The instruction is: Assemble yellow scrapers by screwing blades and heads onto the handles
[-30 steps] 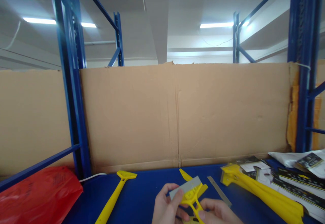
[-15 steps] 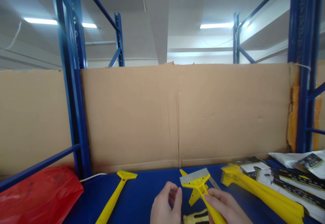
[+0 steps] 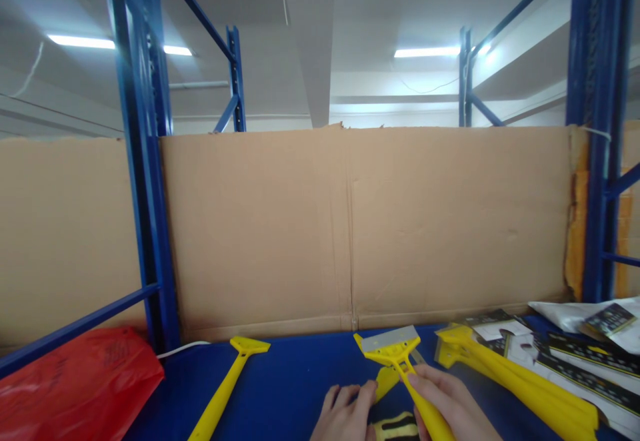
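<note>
- Head view, and the scraper (image 3: 397, 356) is up in the right hand (image 3: 453, 400), fingers closed round its handle, thumb on top, head tipped away from the person.
- A blade (image 3: 389, 339) lies along the scraper's far edge: blade on, so that much looks done.
- The left hand (image 3: 347, 416) is low, left of the scraper's handle, fingers curled, tips right by a yellow plate (image 3: 386, 382); pinching it or merely beside it, I can't tell.
- That plate shows just below the scraper's head and seems apart from it, so I'd judge it unfitted.
- A striped handle (image 3: 397, 428) pokes up between the hands, below the scraper.
- Well left of the scraper, a second scraper (image 3: 227, 388) lies on the blue table (image 3: 295, 374), no blade to be seen: that one looks undone.
- Right of the scraper, piled scrapers (image 3: 520, 384) with something greyish at the head look further along, black-and-white cards (image 3: 590, 371) just beside them.
</note>
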Demonstrator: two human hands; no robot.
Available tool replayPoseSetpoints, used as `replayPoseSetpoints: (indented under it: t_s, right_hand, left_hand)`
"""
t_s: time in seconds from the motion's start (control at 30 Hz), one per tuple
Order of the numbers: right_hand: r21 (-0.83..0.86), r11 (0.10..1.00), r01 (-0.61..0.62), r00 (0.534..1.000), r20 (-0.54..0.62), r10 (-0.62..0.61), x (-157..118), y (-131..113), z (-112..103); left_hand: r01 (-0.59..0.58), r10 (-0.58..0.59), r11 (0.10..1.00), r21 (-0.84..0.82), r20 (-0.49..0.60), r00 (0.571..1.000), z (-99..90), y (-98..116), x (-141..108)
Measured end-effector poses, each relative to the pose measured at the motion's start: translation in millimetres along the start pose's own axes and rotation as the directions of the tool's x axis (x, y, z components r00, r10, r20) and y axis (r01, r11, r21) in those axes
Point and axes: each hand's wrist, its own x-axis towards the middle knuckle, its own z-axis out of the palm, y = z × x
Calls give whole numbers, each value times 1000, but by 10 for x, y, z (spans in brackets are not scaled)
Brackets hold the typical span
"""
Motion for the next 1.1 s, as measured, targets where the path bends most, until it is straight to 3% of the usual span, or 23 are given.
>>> replayPoseSetpoints:
  t_s: [0.1, 0.23, 0.33, 0.73, 0.83, 1.0, 1.1]
  right_hand:
    - [-7, 1000, 1, 1000, 7, -1, 4, -6, -1]
    - [-12, 1000, -5, 1000, 11, 5, 17, 16, -17]
    - [-14, 1000, 0, 1000, 16, 0, 14, 28, -22]
    - [-14, 1000, -9, 1000, 15, 9, 4, 41, -9]
    - [-1, 1000, -26, 1000, 4, 26, -3, 31, -4]
    - [4, 1000, -21, 1000, 5, 21, -11, 13, -2]
    - [5, 1000, -15, 1000, 0, 15, -6, 9, 1]
  left_hand:
    - [88, -71, 987, 132, -128, 989, -93, 42, -62]
    - [292, -244, 941, 172, -254, 936, -175, -6, -132]
    - [347, -302, 928, 135, -270, 914, -156, -81, -129]
    - [375, -392, 920, -115, -239, 889, -56, -279, -39]
    - [348, -361, 932, -95, -260, 895, -59, -269, -48]
    - [107, -118, 993, -59, -227, 967, -74, -213, -78]
    - [73, -81, 996, -47, -206, 975, -109, -203, -95]
